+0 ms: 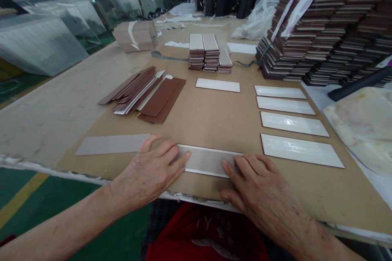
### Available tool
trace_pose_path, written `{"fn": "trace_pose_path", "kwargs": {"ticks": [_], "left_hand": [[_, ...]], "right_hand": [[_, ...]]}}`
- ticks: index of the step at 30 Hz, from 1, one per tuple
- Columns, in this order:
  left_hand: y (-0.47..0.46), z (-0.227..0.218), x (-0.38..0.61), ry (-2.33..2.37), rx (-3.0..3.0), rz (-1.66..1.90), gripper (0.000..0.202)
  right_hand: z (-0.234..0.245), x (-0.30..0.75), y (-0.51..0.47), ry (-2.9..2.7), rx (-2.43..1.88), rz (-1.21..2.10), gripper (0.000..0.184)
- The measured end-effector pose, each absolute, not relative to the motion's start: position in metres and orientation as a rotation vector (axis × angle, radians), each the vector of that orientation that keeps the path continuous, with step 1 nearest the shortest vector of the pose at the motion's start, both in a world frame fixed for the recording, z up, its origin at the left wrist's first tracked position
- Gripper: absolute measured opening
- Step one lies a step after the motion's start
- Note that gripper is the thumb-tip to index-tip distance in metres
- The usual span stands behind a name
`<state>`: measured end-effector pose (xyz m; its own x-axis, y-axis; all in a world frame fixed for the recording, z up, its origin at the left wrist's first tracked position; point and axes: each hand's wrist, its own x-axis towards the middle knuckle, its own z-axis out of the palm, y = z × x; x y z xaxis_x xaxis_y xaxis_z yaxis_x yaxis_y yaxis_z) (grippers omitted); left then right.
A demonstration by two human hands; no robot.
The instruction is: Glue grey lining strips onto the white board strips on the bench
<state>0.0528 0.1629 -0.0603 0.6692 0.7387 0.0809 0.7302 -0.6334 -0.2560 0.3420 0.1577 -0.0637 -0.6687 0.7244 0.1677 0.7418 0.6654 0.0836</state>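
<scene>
Both hands are down flat on the table's brown sheet [208, 122]. The grey strip [206, 160] lies at 6 o'clock, right by the near edge and lengthwise across the view.

The left hand [150, 171] comes in from 7 o'clock, palm down, and its fingers cover the strip's left end. The right hand [260, 189] comes in from 5 o'clock, fingers spread, with the tips on the right end. Neither hand is gripping anything: both are open and laid out, pressing down rather than pinching. The wrists sit low and the forearms angle in towards each other.

This looks like a pressing or smoothing step. To do it well, I'd say keep the pressure even at both ends, use flat pads rather than nails, and keep the strip square to the sheet's edge so it doesn't skew. The middle of the strip is bare between the hands and probably needs weight too.

A second grey strip [112, 144] lies at 9 o'clock of the left hand, apart from it. Glossy white strips [301, 151] run in a column at 2 o'clock. Fanned brown strips [143, 94] lie at 11, small stacks [203, 51] at 12, and a big pile [330, 28] at 1.
</scene>
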Motion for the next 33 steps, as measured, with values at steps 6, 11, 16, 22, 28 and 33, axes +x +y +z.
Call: {"fn": "trace_pose_path", "kwargs": {"ticks": [6,11,16,22,28,33], "left_hand": [[0.164,-0.065,0.051,-1.197,-2.620,-0.079,0.029],[0.164,-0.067,0.048,-1.216,-2.642,-0.125,0.029],[0.164,-0.066,0.045,-1.205,-2.703,-0.137,0.030],[0.161,-0.065,0.041,-1.156,-2.726,-0.264,0.029],[0.154,-0.050,0.036,-1.020,-2.729,-0.268,0.031],[0.154,-0.050,0.026,-0.998,-2.699,-0.273,0.044]], "right_hand": [[-0.073,0.377,0.146,-2.685,-1.263,-0.288,0.046],[-0.070,0.403,0.144,-2.665,-1.179,-0.283,0.040],[-0.068,0.395,0.151,-2.760,-1.121,-0.149,0.055],[-0.071,0.385,0.151,-2.829,-0.904,-0.229,0.079],[-0.083,0.371,0.146,-2.497,-0.726,-0.552,0.023],[-0.063,0.364,0.152,-2.525,-0.572,-0.956,0.031]]}}
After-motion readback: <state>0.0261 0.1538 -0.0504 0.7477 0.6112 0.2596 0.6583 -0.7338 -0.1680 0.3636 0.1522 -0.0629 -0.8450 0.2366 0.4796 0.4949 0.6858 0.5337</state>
